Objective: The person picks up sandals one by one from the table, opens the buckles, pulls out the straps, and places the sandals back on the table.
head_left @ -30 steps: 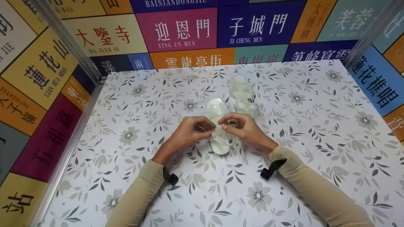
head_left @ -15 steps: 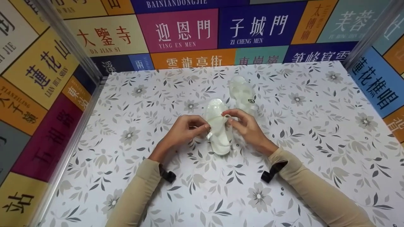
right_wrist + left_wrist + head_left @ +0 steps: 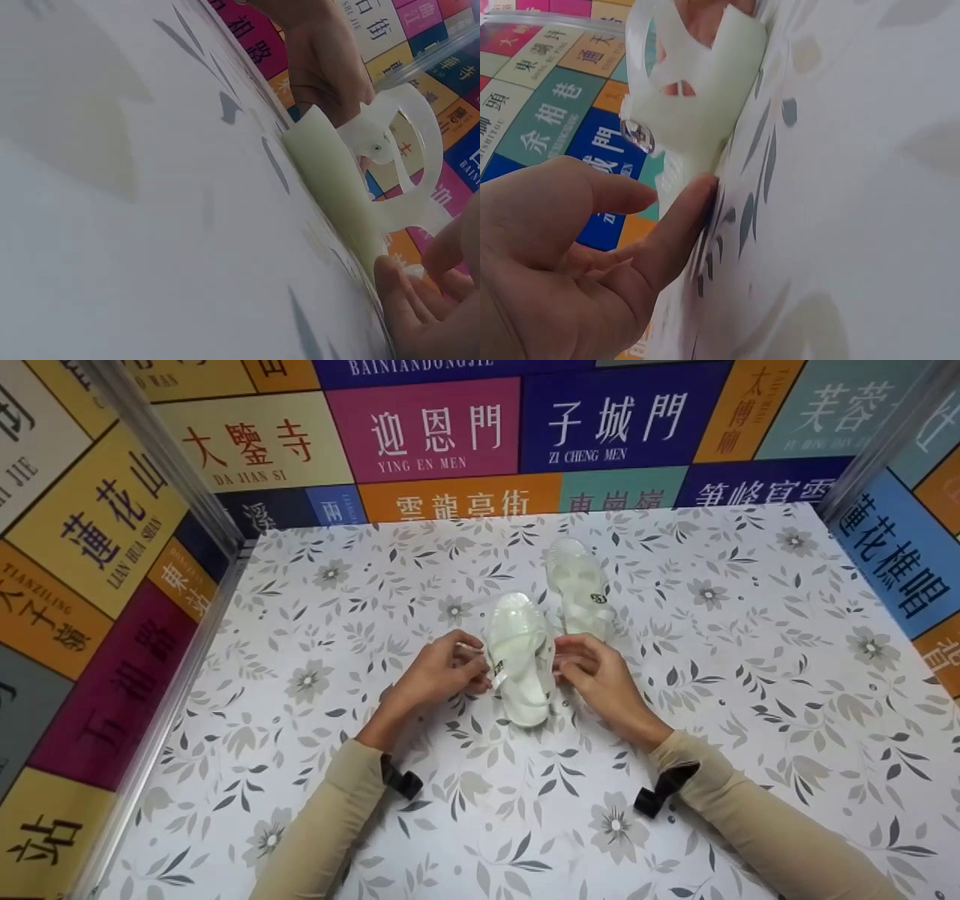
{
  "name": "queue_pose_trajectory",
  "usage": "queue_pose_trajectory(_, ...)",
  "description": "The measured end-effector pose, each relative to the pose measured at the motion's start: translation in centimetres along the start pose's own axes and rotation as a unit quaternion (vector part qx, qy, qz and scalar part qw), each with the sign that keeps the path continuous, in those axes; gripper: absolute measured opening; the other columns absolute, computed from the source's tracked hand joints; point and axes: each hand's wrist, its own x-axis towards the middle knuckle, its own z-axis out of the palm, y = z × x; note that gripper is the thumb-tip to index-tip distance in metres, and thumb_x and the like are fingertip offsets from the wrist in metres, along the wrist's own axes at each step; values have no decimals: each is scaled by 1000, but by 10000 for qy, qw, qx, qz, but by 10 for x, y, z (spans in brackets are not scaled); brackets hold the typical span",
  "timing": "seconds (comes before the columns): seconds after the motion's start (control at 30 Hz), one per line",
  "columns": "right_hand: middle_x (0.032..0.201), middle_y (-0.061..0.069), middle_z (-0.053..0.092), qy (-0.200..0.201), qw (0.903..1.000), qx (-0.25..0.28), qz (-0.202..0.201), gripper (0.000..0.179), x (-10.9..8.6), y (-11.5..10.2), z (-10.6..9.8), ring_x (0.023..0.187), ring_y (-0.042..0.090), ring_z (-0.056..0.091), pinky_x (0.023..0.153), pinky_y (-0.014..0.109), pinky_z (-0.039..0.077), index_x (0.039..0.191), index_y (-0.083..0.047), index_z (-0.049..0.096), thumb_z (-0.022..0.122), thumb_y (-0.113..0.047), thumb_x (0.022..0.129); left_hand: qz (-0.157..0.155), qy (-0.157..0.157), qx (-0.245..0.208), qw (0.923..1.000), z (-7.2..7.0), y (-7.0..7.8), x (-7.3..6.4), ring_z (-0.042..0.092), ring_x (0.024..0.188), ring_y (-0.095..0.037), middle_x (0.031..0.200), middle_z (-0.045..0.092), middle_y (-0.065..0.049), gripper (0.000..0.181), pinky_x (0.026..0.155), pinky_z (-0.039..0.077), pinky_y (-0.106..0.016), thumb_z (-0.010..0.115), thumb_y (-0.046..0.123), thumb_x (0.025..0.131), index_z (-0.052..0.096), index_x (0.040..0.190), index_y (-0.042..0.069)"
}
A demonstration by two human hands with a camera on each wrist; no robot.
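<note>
A translucent pale-green jelly sandal lies on the patterned table, toe pointing away. My left hand is at its left side; in the left wrist view a fingertip sits right at the sole's edge, with the thumb apart from it. A round metallic ornament shows on the sandal's strap there. On the opposite side is my right hand, fingers loosely bent, fingertips right at the sole in the right wrist view. Behind and to the right lies a second matching sandal.
The white table has a grey leaf and flower print. Panels of coloured blocks with lettering stand along the back and both sides. Each sleeve carries a black wrist strap, the left one and the right one.
My hands were together over the sandal, fingering its strap. They have moved apart and down to its two sides, the right hand letting go of the strap. The sandal stays about in place.
</note>
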Motion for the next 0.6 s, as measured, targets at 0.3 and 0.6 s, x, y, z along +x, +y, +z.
queue_pose_trajectory(0.3, 158, 19, 59, -624, 9967, -503, 120, 51, -6, -5, 6, 146, 37, 58, 125, 38, 47, 156, 1, 52, 62, -3, 106, -237, -205, 223, 9993, 16, 15, -11, 80, 96, -26, 132, 70, -20, 48, 85, 68, -34, 58, 8, 109, 43, 154, -3)
queue_pose_trajectory(0.6, 162, 15, 56, -942, 9925, -773, 15, 51, -8, -7, 5, 151, 35, 54, 132, 50, 38, 157, -1, 51, 58, -2, 107, 4, 94, 800, 9968, 20, 15, -9, 77, 99, -26, 125, 73, -20, 46, 83, 67, -32, 59, 8, 107, 50, 150, -5)
